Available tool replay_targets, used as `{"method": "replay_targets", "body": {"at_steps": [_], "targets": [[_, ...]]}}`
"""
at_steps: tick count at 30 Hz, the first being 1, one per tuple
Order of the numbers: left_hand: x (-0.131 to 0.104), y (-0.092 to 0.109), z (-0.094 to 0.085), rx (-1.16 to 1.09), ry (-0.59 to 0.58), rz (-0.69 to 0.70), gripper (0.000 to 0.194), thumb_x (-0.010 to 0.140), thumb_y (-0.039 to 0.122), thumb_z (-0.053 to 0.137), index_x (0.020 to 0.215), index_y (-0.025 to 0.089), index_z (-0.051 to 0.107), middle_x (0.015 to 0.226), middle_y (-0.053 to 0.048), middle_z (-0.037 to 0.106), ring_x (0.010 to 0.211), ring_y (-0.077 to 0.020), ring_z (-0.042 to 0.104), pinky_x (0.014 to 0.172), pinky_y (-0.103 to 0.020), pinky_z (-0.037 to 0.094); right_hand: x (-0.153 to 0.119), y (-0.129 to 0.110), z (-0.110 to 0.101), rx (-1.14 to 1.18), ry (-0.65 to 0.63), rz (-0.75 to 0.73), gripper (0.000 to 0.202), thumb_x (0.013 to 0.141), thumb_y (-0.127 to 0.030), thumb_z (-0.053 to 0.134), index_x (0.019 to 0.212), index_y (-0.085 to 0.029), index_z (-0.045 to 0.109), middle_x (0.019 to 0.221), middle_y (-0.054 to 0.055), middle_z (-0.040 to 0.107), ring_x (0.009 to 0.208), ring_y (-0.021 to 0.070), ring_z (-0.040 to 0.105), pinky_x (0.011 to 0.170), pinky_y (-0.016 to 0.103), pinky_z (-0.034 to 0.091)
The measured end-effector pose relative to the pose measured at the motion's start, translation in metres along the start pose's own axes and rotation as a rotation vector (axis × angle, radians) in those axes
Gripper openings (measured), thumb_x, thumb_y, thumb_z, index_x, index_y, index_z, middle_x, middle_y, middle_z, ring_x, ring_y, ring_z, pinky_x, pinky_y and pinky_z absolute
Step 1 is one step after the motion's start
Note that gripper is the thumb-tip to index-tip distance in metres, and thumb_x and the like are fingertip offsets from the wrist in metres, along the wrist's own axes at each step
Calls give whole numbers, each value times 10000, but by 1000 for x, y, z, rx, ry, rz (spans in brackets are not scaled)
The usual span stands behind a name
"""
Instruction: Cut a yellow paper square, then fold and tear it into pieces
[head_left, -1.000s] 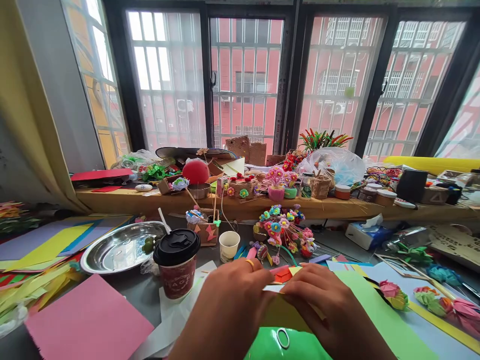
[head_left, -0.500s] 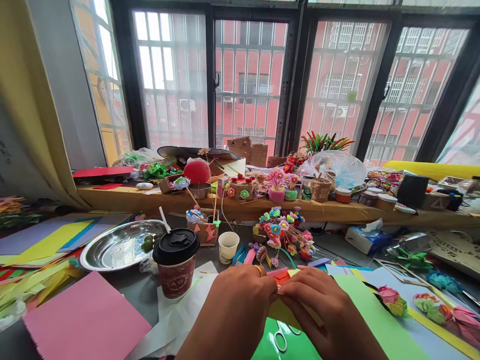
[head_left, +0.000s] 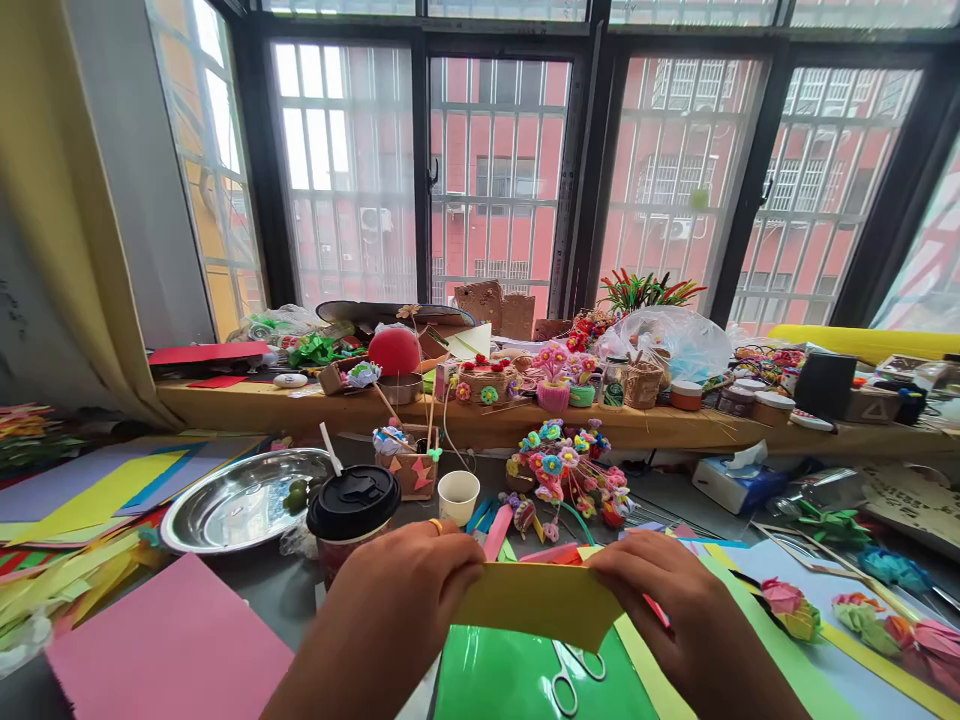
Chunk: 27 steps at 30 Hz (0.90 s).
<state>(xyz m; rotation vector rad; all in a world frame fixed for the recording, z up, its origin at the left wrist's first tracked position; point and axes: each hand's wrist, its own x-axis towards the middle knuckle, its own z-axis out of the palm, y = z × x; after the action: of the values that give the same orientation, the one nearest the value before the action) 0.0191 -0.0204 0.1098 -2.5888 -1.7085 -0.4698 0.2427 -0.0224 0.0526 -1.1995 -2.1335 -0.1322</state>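
Observation:
A strip of yellow paper [head_left: 538,600] stretches between my two hands, held up by its ends. Its left end is pinched by my left hand [head_left: 397,595], which wears a ring. My right hand [head_left: 667,600] grips the other end between thumb and fingers. Below the paper lies a glossy green folder [head_left: 495,680]. White-handled scissors [head_left: 564,690] rest on the folder, their blades hidden behind the paper. Just past my left hand stands a paper coffee cup with a black lid [head_left: 354,505], its lower part covered by that hand.
A pink sheet [head_left: 176,640] and a metal tray [head_left: 225,500] holding green fruit lie left. Beyond my hands are a white paper cup [head_left: 458,494] and crocheted flowers [head_left: 566,460]. Paper flowers [head_left: 784,605] lie right on coloured sheets. Crafts crowd the wooden sill [head_left: 330,415].
My hands have moved apart, the left one leftward, and the yellow paper between them now shows at full width. More of the green folder and scissors is visible.

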Motion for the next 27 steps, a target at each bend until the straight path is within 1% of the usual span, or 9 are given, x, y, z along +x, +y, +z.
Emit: {"method": "replay_targets", "body": {"at_steps": [3, 6, 9, 13, 17, 19, 22, 24, 27], "targets": [[4, 8, 5, 0, -6, 17, 256, 811, 198, 399, 760, 238, 646, 742, -13, 650, 675, -181, 600, 577, -264, 388, 0, -4, 1, 4, 30, -40, 198, 806, -109, 448, 842, -217, 610, 771, 35, 641, 717, 184, 573, 665, 323, 462], [11, 21, 15, -23, -43, 121, 206, 803, 206, 436, 783, 231, 640, 763, -20, 658, 705, -191, 601, 597, -274, 400, 1, -10, 3, 64, 48, -114, 211, 806, -89, 441, 857, -219, 600, 789, 30, 646, 727, 174, 575, 753, 342, 446], [16, 28, 23, -16, -34, 202, 217, 805, 170, 433, 723, 218, 627, 718, -5, 659, 664, -183, 597, 577, -271, 393, 1, -13, 4, 87, 64, -133, 211, 812, -90, 428, 850, -217, 592, 782, 36, 645, 721, 179, 573, 779, 361, 432], [13, 20, 17, 2, -31, 152, 213, 798, 171, 441, 718, 225, 631, 732, 1, 664, 675, -187, 599, 579, -272, 388, 0, -9, 0, 40, 70, -71, 169, 809, -130, 451, 833, -223, 590, 763, 31, 641, 711, 189, 572, 702, 344, 450], [9, 9, 8, 2, -12, 93, 227, 804, 205, 425, 728, 239, 636, 739, 5, 662, 685, -186, 605, 591, -270, 395, -4, 1, -3, 10, 119, 22, 179, 825, -198, 430, 811, -228, 606, 764, 35, 642, 724, 200, 580, 676, 337, 445], [9, 5, 6, -12, 49, 46, 235, 806, 224, 413, 735, 239, 636, 740, -3, 661, 681, -188, 607, 593, -272, 400, -5, 5, -4, 40, 162, 93, 186, 826, -228, 428, 812, -230, 614, 779, 31, 649, 753, 201, 584, 684, 326, 440], [11, 1, 6, -153, 215, -29, 210, 790, 268, 435, 751, 228, 638, 759, -12, 668, 691, -188, 606, 614, -273, 411, -4, 3, -8, 136, 254, 260, 178, 817, -296, 444, 818, -241, 614, 827, 19, 656, 815, 201, 582, 727, 309, 422], [13, -1, 6, -366, 293, -51, 196, 774, 317, 470, 743, 222, 639, 743, -2, 675, 668, -172, 604, 618, -257, 421, -2, -1, -10, 224, 318, 411, 197, 803, -369, 449, 819, -254, 609, 864, 7, 658, 857, 203, 577, 750, 297, 414], [17, -2, 5, -745, 302, -116, 218, 739, 387, 521, 737, 206, 644, 728, -7, 683, 662, -169, 609, 596, -234, 437, 1, -7, -13, 374, 361, 631, 288, 745, -496, 464, 865, -271, 597, 923, -4, 652, 888, 211, 576, 754, 287, 428]]}}
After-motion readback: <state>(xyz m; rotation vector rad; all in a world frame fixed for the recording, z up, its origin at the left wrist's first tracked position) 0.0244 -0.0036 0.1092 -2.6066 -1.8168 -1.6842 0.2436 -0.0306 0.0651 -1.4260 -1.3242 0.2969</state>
